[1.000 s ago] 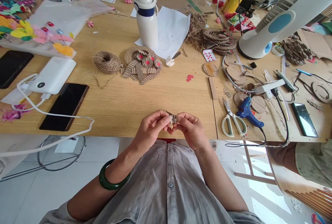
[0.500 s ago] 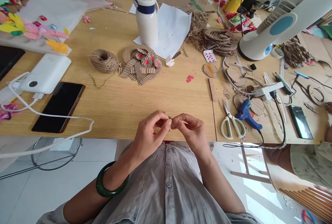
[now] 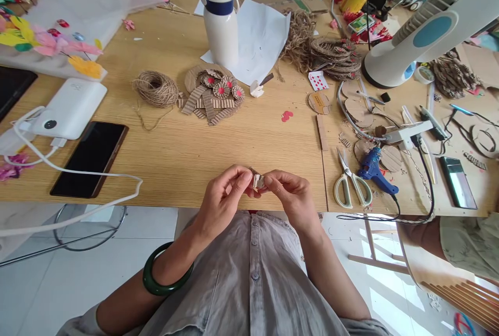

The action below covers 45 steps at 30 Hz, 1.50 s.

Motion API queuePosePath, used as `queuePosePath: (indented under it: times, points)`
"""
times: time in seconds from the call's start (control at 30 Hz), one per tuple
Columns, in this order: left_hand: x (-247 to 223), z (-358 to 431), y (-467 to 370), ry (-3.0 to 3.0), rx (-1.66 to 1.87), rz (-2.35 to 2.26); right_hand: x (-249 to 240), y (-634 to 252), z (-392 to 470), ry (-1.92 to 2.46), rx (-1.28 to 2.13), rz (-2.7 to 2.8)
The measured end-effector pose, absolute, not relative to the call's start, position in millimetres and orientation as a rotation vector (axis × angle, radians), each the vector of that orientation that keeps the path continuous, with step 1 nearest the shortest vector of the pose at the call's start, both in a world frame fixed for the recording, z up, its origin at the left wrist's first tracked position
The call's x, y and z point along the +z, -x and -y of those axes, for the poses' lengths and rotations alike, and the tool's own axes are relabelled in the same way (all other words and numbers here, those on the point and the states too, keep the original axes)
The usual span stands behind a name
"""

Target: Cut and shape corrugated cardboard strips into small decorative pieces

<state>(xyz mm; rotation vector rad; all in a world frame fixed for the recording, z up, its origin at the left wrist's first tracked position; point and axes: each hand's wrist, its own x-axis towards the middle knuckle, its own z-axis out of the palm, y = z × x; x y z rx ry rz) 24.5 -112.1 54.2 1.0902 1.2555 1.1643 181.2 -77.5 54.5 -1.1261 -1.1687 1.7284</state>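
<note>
Between my two hands, just above the table's front edge, is a small piece of corrugated cardboard [image 3: 257, 180], with a pale torn-looking face showing. My left hand [image 3: 228, 193] pinches its left end between thumb and fingers. The right end is pinched by my right hand [image 3: 289, 196]. Part of the piece is covered by my fingertips. Beyond the hands lies a cardboard disc [image 3: 191, 80] carrying corrugated strips and several ruffled cardboard flowers [image 3: 221, 90] with red centres. A ball of twine [image 3: 155, 89] sits to its left.
Scissors [image 3: 352, 183] and a blue glue gun [image 3: 375, 170] lie to the right, near a power strip [image 3: 409, 133]. A white bottle [image 3: 220, 24] stands at the back. On the left are a phone [image 3: 89, 159], a power bank [image 3: 72, 108] and a trailing white cable [image 3: 97, 173]. Another person's arm [image 3: 423, 237] is at far right.
My fingers have parted slightly, and more of the cardboard piece now shows between them. The view has shifted a little; the things on the table lie as before.
</note>
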Motion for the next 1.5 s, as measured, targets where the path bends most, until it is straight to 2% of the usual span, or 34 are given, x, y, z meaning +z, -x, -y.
queuePosePath:
  times: [0.3,0.7,0.83,1.07,1.5]
  points:
    - [51.3,120.0,-30.1,-1.417,1.223,-1.403,49.1,-185.7,82.6,1.17,1.69,1.148]
    - [49.5,120.7,-29.3,-1.193,1.215,-1.405,50.0,-183.8,85.4,1.105,1.719,1.167]
    - [48.3,123.2,-30.1,-1.265,1.328,-1.445,49.5,-181.4,86.2,1.114,1.717,1.131]
    - [53.4,124.8,-28.9,-1.87,1.404,-1.643,46.2,-177.5,91.3,1.122,1.482,1.225]
    - [51.2,124.5,-33.6,-1.741,1.47,-1.625,46.9,-171.4,93.5,1.017,0.759,1.707]
